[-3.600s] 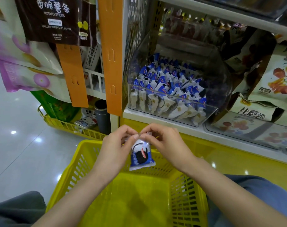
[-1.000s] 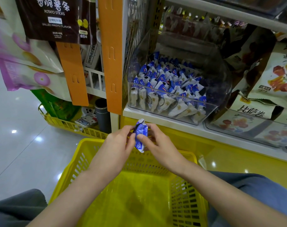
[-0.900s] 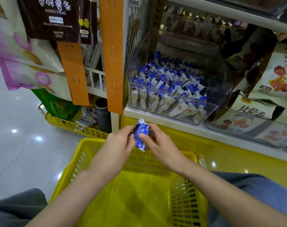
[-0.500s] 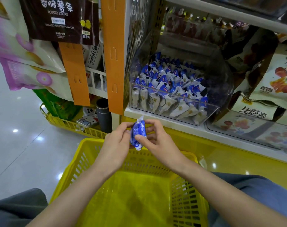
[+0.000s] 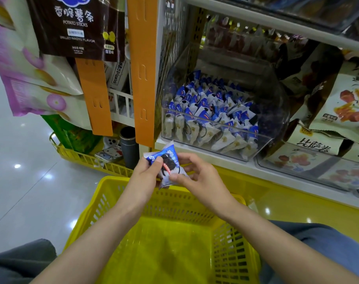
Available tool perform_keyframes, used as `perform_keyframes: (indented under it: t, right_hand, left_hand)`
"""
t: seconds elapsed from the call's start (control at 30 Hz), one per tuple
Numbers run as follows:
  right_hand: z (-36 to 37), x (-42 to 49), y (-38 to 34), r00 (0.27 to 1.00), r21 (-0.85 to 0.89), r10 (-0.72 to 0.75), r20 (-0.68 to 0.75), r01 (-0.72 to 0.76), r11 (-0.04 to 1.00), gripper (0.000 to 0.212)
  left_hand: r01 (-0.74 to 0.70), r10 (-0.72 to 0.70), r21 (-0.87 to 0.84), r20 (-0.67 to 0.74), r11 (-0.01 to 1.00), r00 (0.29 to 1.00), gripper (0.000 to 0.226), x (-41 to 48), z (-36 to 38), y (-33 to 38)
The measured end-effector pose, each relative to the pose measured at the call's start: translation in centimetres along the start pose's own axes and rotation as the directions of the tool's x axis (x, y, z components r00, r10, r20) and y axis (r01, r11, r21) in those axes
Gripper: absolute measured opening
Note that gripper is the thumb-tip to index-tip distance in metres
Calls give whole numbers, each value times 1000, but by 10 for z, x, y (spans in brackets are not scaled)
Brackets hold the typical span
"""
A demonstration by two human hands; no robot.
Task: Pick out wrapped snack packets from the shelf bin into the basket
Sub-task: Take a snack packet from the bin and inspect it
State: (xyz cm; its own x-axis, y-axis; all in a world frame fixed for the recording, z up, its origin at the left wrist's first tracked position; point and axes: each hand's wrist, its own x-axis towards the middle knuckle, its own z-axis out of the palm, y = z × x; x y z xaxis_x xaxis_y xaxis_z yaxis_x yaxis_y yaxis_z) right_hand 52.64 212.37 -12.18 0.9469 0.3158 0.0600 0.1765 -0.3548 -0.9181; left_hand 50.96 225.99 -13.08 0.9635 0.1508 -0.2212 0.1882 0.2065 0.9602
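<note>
Pinched the small blue-and-white crinkly plastic snack packet (image 5: 168,162) in both hands.
Gripped by the upper corner in the left hand (image 5: 142,181), by the lower edge in the right hand (image 5: 199,179), fingers curled onto it. Hovered over the far rim of the yellow slotted plastic basket (image 5: 113,201), just under the fingers. Probably needed pulling nearer, then both pinches released together for a clean drop. Spotted plenty more in the clear plastic shelf bin (image 5: 277,128) past the fingertips.
</note>
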Motion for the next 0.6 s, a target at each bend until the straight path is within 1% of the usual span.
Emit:
perform_keyframes:
  t: [0.07,0.17,0.23,0.3,0.37,0.4,0.47,0.53,0.57,0.6]
  right_hand:
    - [-1,-2,-1,998,-16,-29,-61,29,999,42]
    - [-3,-4,-4,992,-12,-47,-116,46,999,41]
    - [-7,-5,-6,995,1,-40,-92,40,999,39]
    - [-13,-7,-10,998,-22,-58,-23,58,998,34]
    - [-26,-8,-18,990,-108,-140,-1,139,984,29]
    - [-35,-6,-24,981,-165,-193,-22,187,968,27]
    - [-60,3,-37,952,-260,-282,-121,244,934,25]
    - [-86,19,-48,919,-368,-339,-203,250,896,21]
    - [-98,30,-52,916,-444,-343,-210,223,868,20]
    - [-108,42,-54,930,-523,-313,-193,173,834,19]
  left_hand:
    - [52,-50,-65,26,997,998,17,1,-1,0]
    - [53,-51,-12,119,999,992,16,0,0,-2]
    - [37,-38,10,146,999,989,21,-2,0,1]
    - [2,-3,6,149,1000,989,24,-4,0,4]
    - [-32,30,9,150,999,988,25,-5,0,8]
    - [-41,39,11,149,999,988,24,-6,-1,10]
    - [-50,48,16,139,999,989,19,-6,0,14]
    - [-57,52,31,124,998,991,19,-6,1,17]
    - [-59,55,38,119,997,991,22,-7,1,19]
    - [-59,54,42,118,997,992,25,-7,2,21]
